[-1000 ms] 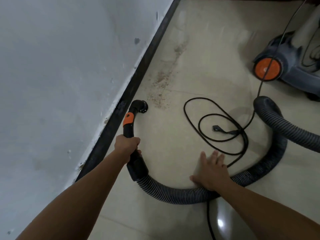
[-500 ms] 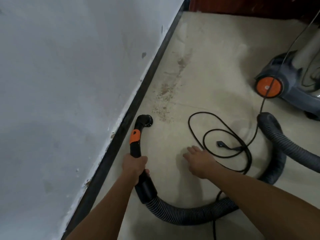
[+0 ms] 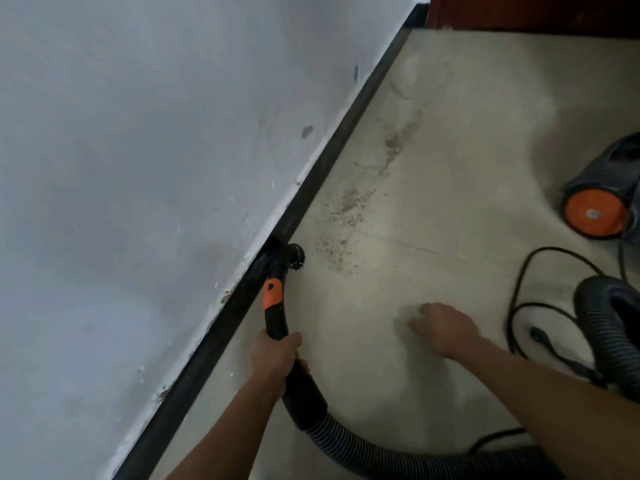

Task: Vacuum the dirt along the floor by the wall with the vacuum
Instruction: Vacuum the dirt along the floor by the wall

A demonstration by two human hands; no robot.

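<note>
My left hand [image 3: 275,355] grips the vacuum wand [image 3: 273,306], its nozzle [image 3: 295,259] beside the baseboard [image 3: 311,188], just short of the dirt [image 3: 341,220]. My right hand [image 3: 445,327] rests on the floor [image 3: 467,150], fingers curled, holding nothing.

Black, orange-trimmed vacuum nozzle [image 3: 295,258] lies against the wall [image 3: 138,168]; brown dirt [image 3: 346,209] streaks the floor [image 3: 450,168] beside it

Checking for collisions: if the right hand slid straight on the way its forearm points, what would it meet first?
Bare beige floor, then probably the black vacuum wand with the orange tab, just ahead of the left hand; depth is hard to judge.
</note>
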